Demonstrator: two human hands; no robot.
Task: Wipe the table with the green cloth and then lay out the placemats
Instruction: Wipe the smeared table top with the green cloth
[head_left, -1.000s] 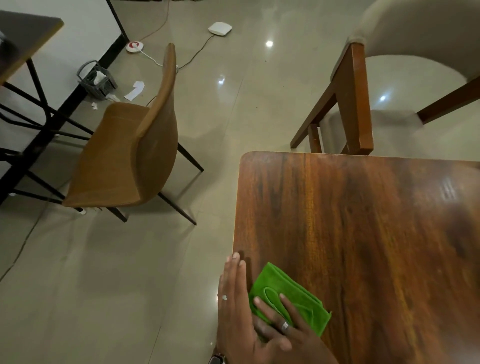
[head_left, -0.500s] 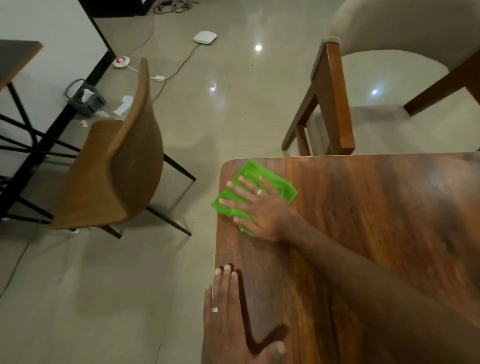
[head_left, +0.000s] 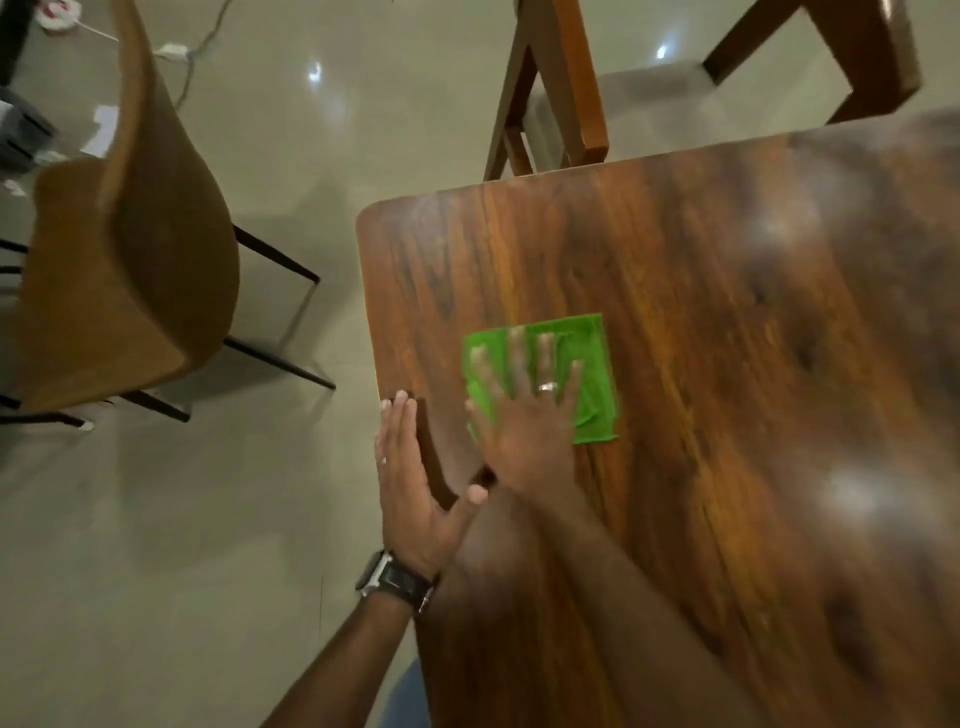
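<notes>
Green square cloth (head_left: 587, 358) pinned flat under splayed right hand (head_left: 530, 421) on dark wooden table (head_left: 727, 364); left hand (head_left: 415, 488) open, bracing edge. Wiping underway; next, sweep beyond fingertips.

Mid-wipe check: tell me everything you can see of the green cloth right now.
The green cloth is bright green, soft and fuzzy-looking like microfibre, apparently folded into a rough square with a stitched hem. It lies flat on the wooden table, near the left edge and back from the far corner. The right hand presses on it, palm down and fingers spread, covering its near-left part. The left hand rests flat at the table edge, apart from it.
</notes>
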